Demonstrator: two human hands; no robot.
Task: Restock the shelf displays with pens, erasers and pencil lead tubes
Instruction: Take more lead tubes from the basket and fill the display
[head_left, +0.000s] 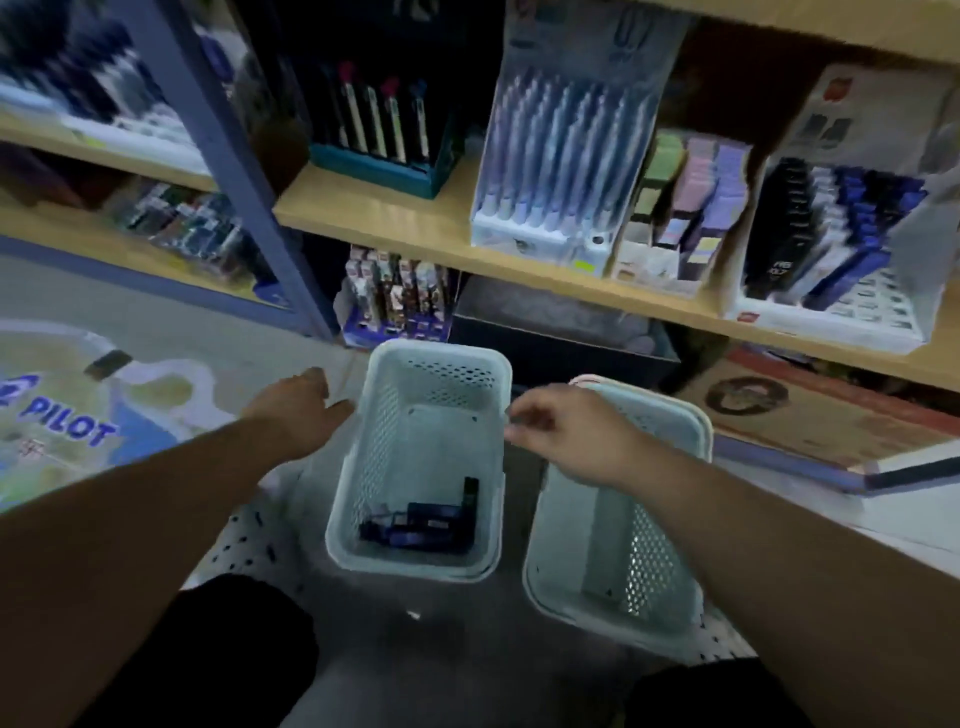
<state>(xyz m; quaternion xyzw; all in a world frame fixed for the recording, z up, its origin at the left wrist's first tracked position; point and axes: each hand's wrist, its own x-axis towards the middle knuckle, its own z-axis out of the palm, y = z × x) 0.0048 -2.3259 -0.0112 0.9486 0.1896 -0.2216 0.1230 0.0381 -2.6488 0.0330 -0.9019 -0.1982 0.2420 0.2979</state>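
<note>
Head view: the basket (493, 364) sits at centre, below the shelf (395, 218). A second basket (696, 415) lies just beside it at 3 o'clock. What is left of your stock (415, 525) is a small heap of dark blue pieces at the basket's 6 o'clock end, too blurred to name.

Most of the pieces lie flat with their long axes running roughly 9 to 3, across the basket. One dark piece at the heap's right edge runs 12 to 6. Which end is the cap I cannot tell.

Your left hand (306, 410) is spread wide and holds nothing, just off the basket's 9 o'clock wall. Your right hand (566, 436) is loosely curled at the 3 o'clock rim. I cannot tell whether it pinches the rim or only hovers by it.

I judge the step to be fetching the next pieces:
- Steady the basket with the left hand.
- Reach the right hand down to the 6 o'clock end.
- Take the crosswise pieces across their middles, so they come up level.
- Turn them upright before carrying them to the blue-tube display (831, 249) at 2 o'clock, which looks like the likeliest match.
</note>
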